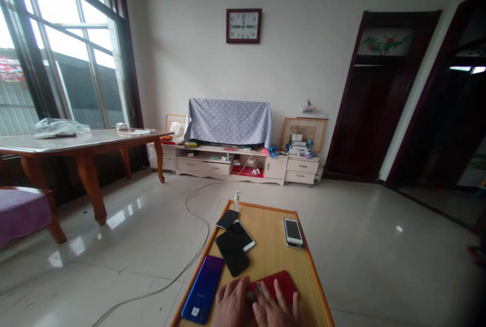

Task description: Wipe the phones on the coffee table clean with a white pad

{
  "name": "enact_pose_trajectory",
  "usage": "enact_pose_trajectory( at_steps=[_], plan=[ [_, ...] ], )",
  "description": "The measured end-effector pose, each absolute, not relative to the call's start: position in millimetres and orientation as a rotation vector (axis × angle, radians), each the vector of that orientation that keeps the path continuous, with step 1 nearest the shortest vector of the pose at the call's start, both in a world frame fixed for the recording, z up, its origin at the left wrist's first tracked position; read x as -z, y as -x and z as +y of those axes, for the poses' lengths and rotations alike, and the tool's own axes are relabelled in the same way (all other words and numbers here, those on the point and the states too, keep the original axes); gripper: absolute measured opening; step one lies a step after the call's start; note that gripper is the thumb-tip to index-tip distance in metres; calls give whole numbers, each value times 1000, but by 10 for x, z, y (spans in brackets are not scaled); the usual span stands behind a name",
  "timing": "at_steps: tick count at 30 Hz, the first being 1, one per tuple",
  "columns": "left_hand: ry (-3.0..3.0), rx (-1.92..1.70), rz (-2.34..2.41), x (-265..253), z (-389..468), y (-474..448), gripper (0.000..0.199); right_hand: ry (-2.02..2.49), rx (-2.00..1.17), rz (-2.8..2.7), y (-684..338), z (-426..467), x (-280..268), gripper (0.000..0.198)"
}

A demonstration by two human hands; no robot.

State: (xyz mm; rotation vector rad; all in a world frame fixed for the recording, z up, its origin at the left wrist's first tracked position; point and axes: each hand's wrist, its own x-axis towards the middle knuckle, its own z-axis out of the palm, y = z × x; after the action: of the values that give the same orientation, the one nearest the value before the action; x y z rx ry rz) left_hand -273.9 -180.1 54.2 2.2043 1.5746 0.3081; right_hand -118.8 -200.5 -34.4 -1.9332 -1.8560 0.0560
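A red phone-shaped slab [285,280], a phone or its case, lies flat at the near end of the wooden table. My right hand [275,309] rests on it, fingers spread. Just to its left, my left hand [232,302] has its fingers bent and close together at a small grey piece [253,291] by the slab's left side. I cannot make out what that piece is; the hands partly hide it. Beside my left hand lies a blue-purple phone [203,289], back up. Farther up are a black phone [232,253], a white-edged phone [246,238] and a small dark phone [227,219].
The low table [268,215] has a raised orange-brown rim. A pump bottle [237,200] stands at its far left corner; a white phone [292,231] lies on another device at right. A cable [170,284] crosses the floor. Beyond are a dining table [91,145] and TV cabinet [205,167].
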Motion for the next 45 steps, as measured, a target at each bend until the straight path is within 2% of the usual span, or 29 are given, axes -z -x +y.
enact_pose_trajectory(
  at_steps=[5,13,16,21,28,45],
  plan=[
    [-2186,-349,1606,-598,-1835,2698,77,2117,-97,-1767,865,-1941,6,41],
    [-2255,-361,1544,-326,-1765,2785,77,1843,-150,-1946,1390,-2031,168,34],
    [-2212,-402,1619,-370,-1796,2743,71,1922,-239,-1946,1186,-2004,31,39],
    [-2221,-443,1626,-418,-1822,2698,69,2070,-154,-1855,1029,-1969,-183,43],
    [-2255,-326,1581,-297,-1759,2781,78,1921,-404,-2055,1462,-2059,-260,46],
    [-2250,-436,1658,-339,-1803,2651,78,2243,-126,-1832,895,-1952,-195,58]
  ],
)
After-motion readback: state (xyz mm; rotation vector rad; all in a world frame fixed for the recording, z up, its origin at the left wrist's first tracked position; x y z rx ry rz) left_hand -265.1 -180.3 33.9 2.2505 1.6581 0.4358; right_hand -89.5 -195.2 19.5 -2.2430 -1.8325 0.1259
